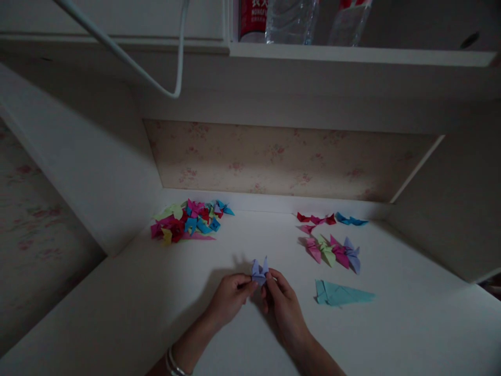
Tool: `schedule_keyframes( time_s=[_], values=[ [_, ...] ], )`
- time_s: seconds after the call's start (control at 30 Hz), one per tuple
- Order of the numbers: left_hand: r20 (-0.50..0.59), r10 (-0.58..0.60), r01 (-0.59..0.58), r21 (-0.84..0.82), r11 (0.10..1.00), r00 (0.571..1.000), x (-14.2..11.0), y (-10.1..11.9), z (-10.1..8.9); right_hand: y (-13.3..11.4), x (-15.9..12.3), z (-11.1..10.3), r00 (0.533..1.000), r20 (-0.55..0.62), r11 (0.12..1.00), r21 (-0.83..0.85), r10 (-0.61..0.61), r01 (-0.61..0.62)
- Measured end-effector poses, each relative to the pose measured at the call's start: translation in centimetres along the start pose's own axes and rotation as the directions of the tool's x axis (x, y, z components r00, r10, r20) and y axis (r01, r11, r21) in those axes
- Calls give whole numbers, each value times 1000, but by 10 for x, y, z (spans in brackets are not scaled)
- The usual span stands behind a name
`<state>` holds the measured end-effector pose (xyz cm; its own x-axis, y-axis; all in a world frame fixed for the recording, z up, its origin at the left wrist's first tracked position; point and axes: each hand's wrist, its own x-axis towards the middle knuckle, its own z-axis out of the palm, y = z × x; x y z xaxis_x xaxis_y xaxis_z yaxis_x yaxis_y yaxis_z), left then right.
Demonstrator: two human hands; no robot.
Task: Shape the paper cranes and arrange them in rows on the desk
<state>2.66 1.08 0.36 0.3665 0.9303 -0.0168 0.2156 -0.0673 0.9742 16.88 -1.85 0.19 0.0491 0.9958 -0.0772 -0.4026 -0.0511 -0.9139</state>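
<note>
Taking the lilac paper figure [259,275] as dial centre: held over the smooth white bench [246,344], between both hands. Thin, crisply creased paper, with two slim points rising at about eleven and one o'clock from a broader folded body. Pinched at its left side between thumb and finger of the left hand [229,296]; pinched likewise at its right side by the right hand [285,305]. Near eight o'clock, on the left wrist, shiny rounded bangles [172,363]. At ten, toward the back, a loose heap of folded papers [176,228] in magenta, red, blue, pale green and yellow; angular, overlapping, hard to count. Toward two, a row of small folded pieces [351,221], red, pink and blue; between two and three, four pointed paper forms [327,252] in pink, pale green, magenta and lilac. Just past three, a creased teal paper [340,295], broad at left, tapering rightward. At twelve, high up, an open shelf [364,55] containing clear plastic bottles [291,22] and a red-labelled item [253,18] lettered "NONGFU", all cut off above. At eleven, a smooth, bent white cable [129,60].
</note>
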Motion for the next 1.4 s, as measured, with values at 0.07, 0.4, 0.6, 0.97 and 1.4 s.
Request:
schedule_keyframes(
  time_s=[0.07,0.4,0.6,0.97,1.4],
  values=[
    [1,-15,15,-6,1000,1000,0,0,0,0,1,0,1000,5,1000,-2,7,-7],
    [-9,15,-15,13,1000,1000,1,-1,1,8,4,-5,1000,18,1000,14,-10,10],
    [-8,23,-23,42,999,1000,1,1,1,7,5,-5,1000,13,1000,7,-2,2],
    [7,37,-37,31,999,999,0,3,1,7,4,-7,1000,15,1000,5,14,-14],
    [8,38,-38,29,999,999,0,-1,0,7,6,-6,999,13,999,27,40,-40]
  ],
)
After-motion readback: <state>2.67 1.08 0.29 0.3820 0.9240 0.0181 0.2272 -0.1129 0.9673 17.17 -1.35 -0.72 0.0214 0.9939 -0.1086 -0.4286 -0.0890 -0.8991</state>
